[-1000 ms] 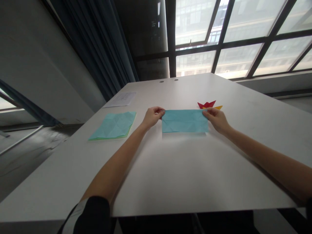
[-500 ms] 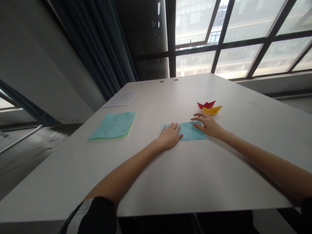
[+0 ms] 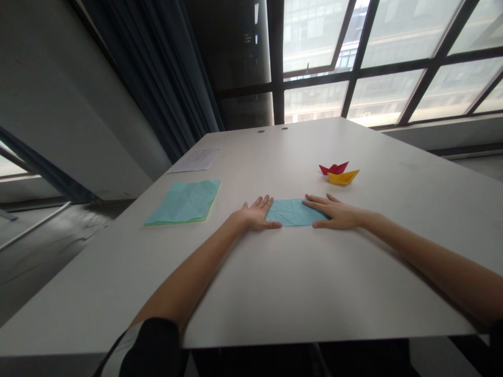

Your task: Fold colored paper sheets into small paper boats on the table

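A light blue folded sheet of paper, a creased rectangle, lies flat on the white table. My left hand rests at its left end with fingers stretched out, the fingertips on or beside the paper's edge. Across the right end lies my right hand, its fingers spread and covering part of the paper. Both palms face down. Just beyond the right hand stand a yellow paper boat and, behind it, a red paper boat.
On the table's left side lies a stack of creased paper, blue on top with green beneath. Farther back is a white printed sheet. A dark blue curtain hangs at the left, and windows stand behind the table.
My left hand has slid left to the paper's end, uncovering its middle. My right hand has come down flat onto the right end, its fingers now straighter.
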Demonstrator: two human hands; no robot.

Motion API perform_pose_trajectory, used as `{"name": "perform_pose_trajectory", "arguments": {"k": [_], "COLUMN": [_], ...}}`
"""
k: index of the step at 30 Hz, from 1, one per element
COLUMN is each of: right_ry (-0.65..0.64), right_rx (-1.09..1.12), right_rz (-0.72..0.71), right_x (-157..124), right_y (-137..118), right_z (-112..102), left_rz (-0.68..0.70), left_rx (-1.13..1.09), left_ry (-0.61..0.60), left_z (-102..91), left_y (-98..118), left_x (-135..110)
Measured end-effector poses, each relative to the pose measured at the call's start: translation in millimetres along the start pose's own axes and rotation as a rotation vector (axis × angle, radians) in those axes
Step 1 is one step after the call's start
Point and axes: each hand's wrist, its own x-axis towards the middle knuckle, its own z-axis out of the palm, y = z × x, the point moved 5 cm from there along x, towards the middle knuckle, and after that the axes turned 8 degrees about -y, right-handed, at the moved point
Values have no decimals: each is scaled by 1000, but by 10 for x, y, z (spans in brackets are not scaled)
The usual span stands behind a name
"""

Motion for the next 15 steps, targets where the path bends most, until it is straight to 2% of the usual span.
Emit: {"name": "perform_pose_trajectory", "arguments": {"k": [3, 9, 15], "right_ry": [47, 227, 409], "right_rx": [4, 11, 31], "right_rz": [-48, -150, -202], "right_x": [-38, -109, -146], "right_y": [-21, -120, -236], "right_z": [-78, -252, -343], "left_rz": [-3, 12, 130], "left_rx": [-6, -17, -33], "left_ry": [-28, -42, -30], "left_z": [-1, 12, -81], "left_y": [-79, -95, -150], "left_x": [-14, -6, -57]}}
